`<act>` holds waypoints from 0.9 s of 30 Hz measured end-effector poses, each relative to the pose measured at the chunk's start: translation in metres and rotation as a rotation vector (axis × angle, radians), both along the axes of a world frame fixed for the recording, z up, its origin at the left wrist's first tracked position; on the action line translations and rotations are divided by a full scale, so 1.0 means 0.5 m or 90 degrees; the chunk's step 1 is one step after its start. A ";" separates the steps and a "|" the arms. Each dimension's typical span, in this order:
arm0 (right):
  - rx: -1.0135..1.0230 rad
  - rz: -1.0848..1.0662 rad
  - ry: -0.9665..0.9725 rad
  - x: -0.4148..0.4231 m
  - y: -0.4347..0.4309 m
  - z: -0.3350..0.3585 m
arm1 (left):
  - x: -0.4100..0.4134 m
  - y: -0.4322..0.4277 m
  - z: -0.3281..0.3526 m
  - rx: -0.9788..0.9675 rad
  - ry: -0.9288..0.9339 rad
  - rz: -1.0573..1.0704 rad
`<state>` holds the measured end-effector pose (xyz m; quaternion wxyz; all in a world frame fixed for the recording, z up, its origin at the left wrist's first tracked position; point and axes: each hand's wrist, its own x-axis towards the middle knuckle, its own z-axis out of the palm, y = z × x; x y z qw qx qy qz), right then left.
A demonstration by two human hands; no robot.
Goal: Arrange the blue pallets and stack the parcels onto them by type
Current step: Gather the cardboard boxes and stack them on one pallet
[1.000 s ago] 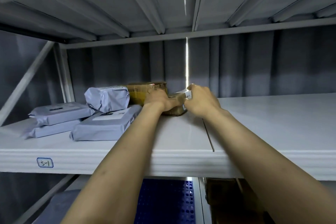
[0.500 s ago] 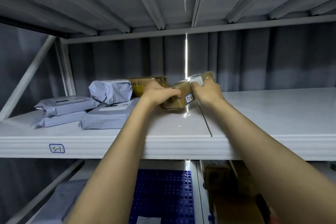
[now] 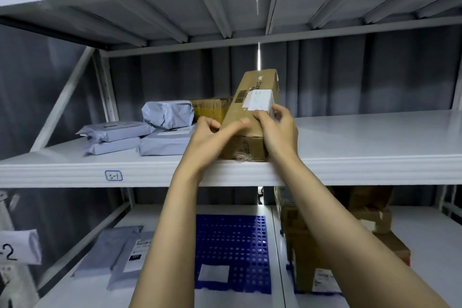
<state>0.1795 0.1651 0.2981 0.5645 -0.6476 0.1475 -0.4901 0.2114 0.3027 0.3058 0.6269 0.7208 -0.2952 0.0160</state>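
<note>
Gripped by the left hand [image 3: 210, 135] and right hand [image 3: 280, 130], the long cardboard box [image 3: 252, 105] now tilts at the shelf's [image 3: 350, 165] front edge, dragged forward from further back, probably bound for the blue pallet [image 3: 232, 245] below.

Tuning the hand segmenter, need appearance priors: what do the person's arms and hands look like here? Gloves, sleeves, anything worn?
Both bare. Left hand and right hand: no gloves, no rings visible. Left forearm and right forearm: no sleeve, watch, band or marking in view down to the frame's bottom edge.
</note>
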 end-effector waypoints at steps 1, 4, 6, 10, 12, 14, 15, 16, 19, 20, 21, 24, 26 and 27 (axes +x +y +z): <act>0.000 0.006 -0.013 -0.015 0.012 -0.011 | -0.010 0.013 -0.007 -0.033 0.014 -0.019; -0.008 0.038 -0.075 -0.064 0.050 -0.044 | -0.036 0.040 -0.033 -0.110 0.047 -0.051; -0.010 0.070 -0.124 -0.097 0.075 -0.071 | -0.051 0.050 -0.057 -0.163 0.083 -0.053; -0.010 0.113 -0.192 -0.151 0.110 -0.145 | -0.088 0.063 -0.131 -0.250 0.112 -0.055; -0.011 0.128 -0.211 -0.175 0.121 -0.188 | -0.108 0.070 -0.179 -0.278 0.102 -0.059; -0.007 0.138 -0.223 -0.197 0.128 -0.234 | -0.125 0.079 -0.229 -0.308 0.103 -0.080; -0.005 0.146 -0.225 -0.205 0.129 -0.254 | -0.131 0.082 -0.252 -0.319 0.105 -0.092; -0.003 0.156 -0.222 -0.212 0.131 -0.275 | -0.137 0.087 -0.277 -0.321 0.107 -0.100; -0.007 0.202 -0.195 -0.227 0.134 -0.328 | -0.147 0.099 -0.340 -0.316 0.122 -0.120; -0.010 0.216 -0.182 -0.231 0.135 -0.341 | -0.149 0.104 -0.355 -0.314 0.131 -0.128; -0.011 0.230 -0.168 -0.236 0.136 -0.354 | -0.149 0.110 -0.369 -0.310 0.142 -0.136; -0.029 0.280 -0.117 -0.240 0.139 -0.387 | -0.145 0.131 -0.405 -0.275 0.167 -0.146; -0.049 0.307 -0.081 -0.241 0.140 -0.400 | -0.139 0.142 -0.422 -0.239 0.175 -0.139; -0.053 0.320 -0.063 -0.239 0.143 -0.407 | -0.136 0.150 -0.434 -0.224 0.183 -0.130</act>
